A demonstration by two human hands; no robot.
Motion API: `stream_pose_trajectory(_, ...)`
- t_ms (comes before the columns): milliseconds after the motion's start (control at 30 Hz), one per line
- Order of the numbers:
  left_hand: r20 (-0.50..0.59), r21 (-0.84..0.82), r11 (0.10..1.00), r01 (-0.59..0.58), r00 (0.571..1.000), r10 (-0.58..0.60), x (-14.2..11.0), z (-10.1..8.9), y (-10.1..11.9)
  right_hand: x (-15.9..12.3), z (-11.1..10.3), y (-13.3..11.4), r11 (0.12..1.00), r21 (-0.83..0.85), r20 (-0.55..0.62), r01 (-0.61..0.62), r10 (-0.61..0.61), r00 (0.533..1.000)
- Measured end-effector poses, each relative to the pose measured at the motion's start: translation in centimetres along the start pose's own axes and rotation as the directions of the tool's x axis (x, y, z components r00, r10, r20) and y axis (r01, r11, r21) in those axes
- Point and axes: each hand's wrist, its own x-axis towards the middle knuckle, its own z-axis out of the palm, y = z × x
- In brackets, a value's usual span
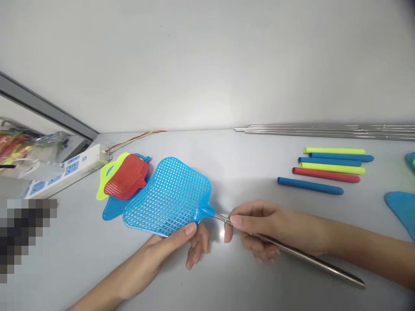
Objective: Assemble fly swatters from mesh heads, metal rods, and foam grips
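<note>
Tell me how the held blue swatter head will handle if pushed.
The swatter head probably bends, being a thin lattice. It is likely light for its size, with so many holes. Its glossy neck may feel slippery.

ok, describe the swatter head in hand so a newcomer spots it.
On the grey table, find the pile of swatter heads beside the white power strip. Just right of it in view, the left hand holds a blue fly-swatter head. Unlike its piled neighbours, it has a metal rod at its neck, pinched by the right hand.
</note>
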Motion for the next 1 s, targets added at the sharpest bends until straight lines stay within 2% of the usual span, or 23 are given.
stream_pose_trajectory(167, -0.025, -0.185, 0.978, -0.097, 0.995, 0.094, 0.6, -0.3, -1.2, -0.2, 0.0, -0.2, 1.000, -0.012, -0.003, -0.021, 0.021, 1.000)
stream_pose_trajectory(300, -0.075, -0.259, 0.953, -0.159, 0.987, 0.144, 1.0, -0.8, -1.3, -0.3, -0.2, -0.1, 0.998, -0.062, 0.018, -0.026, 0.027, 0.999)
stream_pose_trajectory(433, -0.159, -0.258, 0.943, -0.209, 0.972, 0.172, 1.0, -1.1, -0.8, -0.2, -0.6, 0.1, 0.999, -0.030, 0.049, -0.028, 0.030, 0.998)
stream_pose_trajectory(633, -0.249, -0.159, 0.950, -0.267, 0.942, 0.224, 1.1, -1.1, -0.6, -0.1, -0.7, 0.0, 0.998, 0.050, 0.087, -0.036, 0.031, 0.996)
stream_pose_trajectory(767, -0.332, -0.190, 0.931, -0.311, 0.913, 0.237, 1.1, -1.0, -0.2, -0.2, -0.7, -0.2, 0.998, 0.042, 0.083, -0.046, 0.042, 0.996)
stream_pose_trajectory(900, -0.371, -0.236, 0.900, -0.367, 0.890, 0.266, 1.0, -1.3, 0.4, -0.3, -0.7, -0.2, 0.998, 0.023, 0.076, -0.060, 0.058, 0.995)
stream_pose_trajectory(1000, -0.465, -0.268, 0.867, -0.419, 0.845, 0.264, 0.9, -1.8, 0.9, -0.4, -0.7, -0.3, 0.998, 0.007, 0.086, -0.062, 0.061, 0.994)
